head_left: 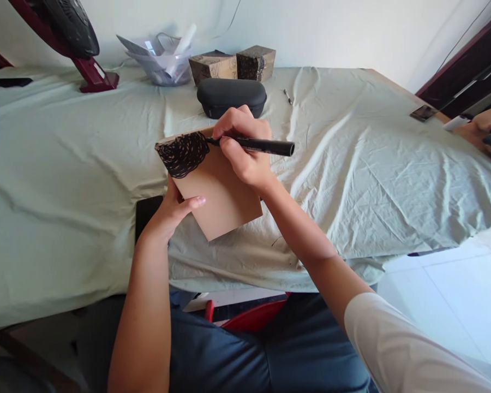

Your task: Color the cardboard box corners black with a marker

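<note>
A brown cardboard box (225, 196) is held tilted over the cloth, and black scribble covers its upper left corner. My left hand (174, 210) grips the box's left side, thumb on the face and the other fingers hidden behind. Closed in a pinch, my right hand (247, 144) holds a black marker (270, 146), its tip at the right edge of the scribbled patch. A black zip case (231, 97) lies just beyond the right hand. Part of a dark flat object (145, 215) shows beside the left wrist.
Two patterned cardboard boxes (256, 63), a clear plastic basket (159, 63) of odds and ends and a dark red fan (94, 73) stand along the wall. A small pen (287, 96) and phone (423, 113) lie rightward. Another person's hand (480, 123) shows at the right edge.
</note>
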Demonstrator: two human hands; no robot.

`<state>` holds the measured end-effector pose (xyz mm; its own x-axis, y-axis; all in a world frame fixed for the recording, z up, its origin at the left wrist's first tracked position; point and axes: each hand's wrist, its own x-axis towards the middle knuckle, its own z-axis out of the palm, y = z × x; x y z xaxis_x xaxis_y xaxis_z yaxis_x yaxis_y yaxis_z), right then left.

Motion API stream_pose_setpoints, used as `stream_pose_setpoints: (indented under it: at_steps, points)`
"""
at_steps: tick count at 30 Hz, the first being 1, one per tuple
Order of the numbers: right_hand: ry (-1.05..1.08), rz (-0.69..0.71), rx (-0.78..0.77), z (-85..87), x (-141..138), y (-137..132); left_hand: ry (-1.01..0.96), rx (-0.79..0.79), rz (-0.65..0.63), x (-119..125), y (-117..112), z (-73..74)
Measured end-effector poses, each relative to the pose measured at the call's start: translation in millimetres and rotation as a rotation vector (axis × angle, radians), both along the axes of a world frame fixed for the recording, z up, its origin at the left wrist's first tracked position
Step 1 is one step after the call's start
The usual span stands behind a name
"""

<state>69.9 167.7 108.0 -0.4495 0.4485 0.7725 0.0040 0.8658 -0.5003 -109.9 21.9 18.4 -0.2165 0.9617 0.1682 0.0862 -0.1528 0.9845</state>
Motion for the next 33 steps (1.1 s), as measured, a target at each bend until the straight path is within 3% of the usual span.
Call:
stream_pose_setpoints:
  at_steps: [8, 22, 33]
  points:
    - [0.013, 0.002, 0.077, 2.0, 0.6, -7.0, -0.021, -0.006, 0.009, 1.0, -1.9, -1.5]
    - [-0.035, -0.028, 0.031, 2.6, -0.2, -6.5, 0.018, 0.039, 0.006, -1.5, 1.0, -8.3]
    - [-0.057, 0.006, 0.06, 3.5, 0.0, -4.4, -0.004, 0.004, 0.004, 3.0, -1.3, 0.9]
